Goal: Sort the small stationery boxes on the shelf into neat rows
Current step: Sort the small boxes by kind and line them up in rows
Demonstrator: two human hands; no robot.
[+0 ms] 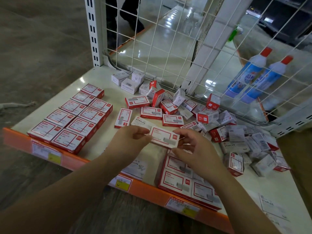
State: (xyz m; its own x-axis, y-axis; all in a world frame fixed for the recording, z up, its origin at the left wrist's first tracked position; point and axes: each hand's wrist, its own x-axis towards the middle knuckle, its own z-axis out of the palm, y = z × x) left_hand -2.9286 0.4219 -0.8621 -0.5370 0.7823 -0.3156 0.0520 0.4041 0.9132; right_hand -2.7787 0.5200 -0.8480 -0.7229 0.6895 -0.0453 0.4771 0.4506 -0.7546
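Above shelf (104, 78): left hand (133, 141) and right hand (194, 149) pinching opposite ends of one red-and-white staple box (164, 136), both grips closed on it

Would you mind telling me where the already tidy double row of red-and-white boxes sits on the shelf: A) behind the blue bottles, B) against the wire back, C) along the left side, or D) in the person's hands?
C: the double row of boxes lines the shelf's left side.

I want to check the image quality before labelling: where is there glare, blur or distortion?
Head view: glare streaks on the glossy floor behind the wire mesh; wide-angle bending of the shelf upright; box in hands readable but soft; grey patches blur its print.
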